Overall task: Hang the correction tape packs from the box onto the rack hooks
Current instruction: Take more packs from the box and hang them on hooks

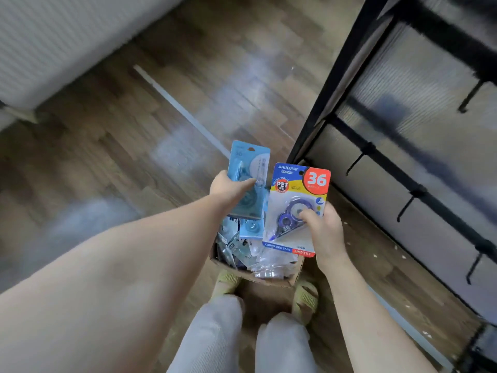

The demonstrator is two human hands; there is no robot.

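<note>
My left hand [228, 188] grips a light blue correction tape pack [250, 170], held upright above the box. My right hand [324, 230] pinches a blue, yellow and red correction tape pack [298, 200] marked "36", thumb on its blister. Below both hands a cardboard box [269, 278] sits on the floor between my feet, with several more packs [242, 246] inside. The black rack [336, 76] stands at the right, its bare hooks [406, 208] sticking out from the horizontal bars.
Wooden floor spreads out ahead and to the left. A white ribbed panel [67, 36] runs along the upper left. My legs and yellow-green slippers [305, 297] flank the box. Translucent sheeting [416, 90] backs the rack.
</note>
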